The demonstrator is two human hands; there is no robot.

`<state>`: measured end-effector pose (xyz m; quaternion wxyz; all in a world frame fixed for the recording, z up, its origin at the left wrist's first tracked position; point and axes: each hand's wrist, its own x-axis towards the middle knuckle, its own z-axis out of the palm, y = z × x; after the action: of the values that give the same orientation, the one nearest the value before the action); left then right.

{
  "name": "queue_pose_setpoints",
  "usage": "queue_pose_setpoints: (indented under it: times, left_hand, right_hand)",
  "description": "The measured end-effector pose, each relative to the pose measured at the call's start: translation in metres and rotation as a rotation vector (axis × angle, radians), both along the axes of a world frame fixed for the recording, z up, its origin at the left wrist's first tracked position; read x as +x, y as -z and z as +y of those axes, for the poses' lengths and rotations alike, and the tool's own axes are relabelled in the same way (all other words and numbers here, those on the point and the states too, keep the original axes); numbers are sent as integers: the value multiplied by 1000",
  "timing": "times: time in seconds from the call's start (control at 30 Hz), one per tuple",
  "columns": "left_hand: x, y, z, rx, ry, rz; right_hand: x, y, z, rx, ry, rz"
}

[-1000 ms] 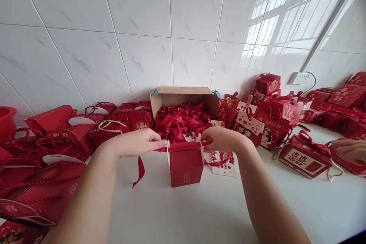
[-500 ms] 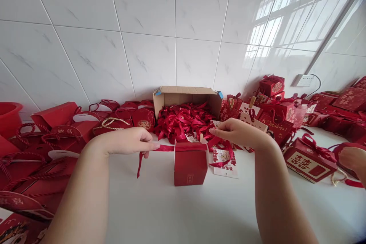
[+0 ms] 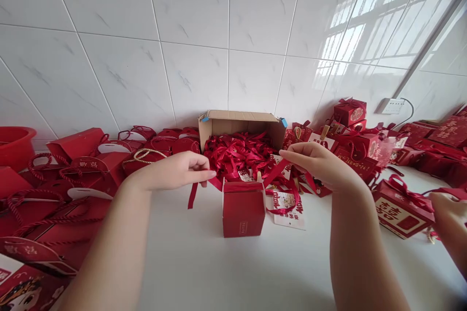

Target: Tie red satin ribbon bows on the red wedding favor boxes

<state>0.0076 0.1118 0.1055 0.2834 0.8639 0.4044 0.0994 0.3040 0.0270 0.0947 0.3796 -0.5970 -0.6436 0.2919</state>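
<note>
A small red gift box [image 3: 243, 214] stands upright on the white table in front of me. A red satin ribbon [image 3: 274, 172] runs across its top, rising off both sides. At the left, my left hand [image 3: 184, 170] pinches the ribbon, and a short tail hangs below the fingers. On the other side, my right hand [image 3: 312, 161] pinches the ribbon's other part between thumb and fingers, higher than the box top. Printed cards [image 3: 290, 210] lie just right of the box, with a ribbon loop over them.
Behind stands a cardboard box [image 3: 241, 116] spilling a heap of red ribbons [image 3: 239, 155]. Red gift boxes [image 3: 98, 167] with rope handles crowd the left, near a red basin [image 3: 16, 148]. At right, another person's hand [image 3: 450, 214] is beside a bow-tied box [image 3: 403, 209].
Both my hands have moved up slightly, lifting the ribbon off the box's sides. My left hand has come closer to the box. The other person's hand has shifted left.
</note>
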Motion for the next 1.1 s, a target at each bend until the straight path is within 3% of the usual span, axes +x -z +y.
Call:
queue_pose_setpoints:
  times: [0.17, 0.3, 0.5, 0.63, 0.83, 1.1]
  left_hand:
    - [-6, -8, -6, -57, 125, -353]
    - [-5, -6, -7, -175, 108, -664]
    - [0, -10, -10, -321, 118, -946]
    - [7, -11, -12, -284, 89, -1063]
    - [16, -7, -17, -252, -4, -1200]
    - [17, -9, -23, -278, -74, -1226]
  right_hand:
    - [-3, -3, 0, 78, -57, 209]
    - [-4, -3, 1, 123, -178, 400]
    - [-6, 1, 8, 192, -201, 657]
    - [-10, 1, 8, 308, -285, 778]
    - [-20, 3, 5, 508, -360, 647]
    - [-33, 7, 1, 584, -359, 392]
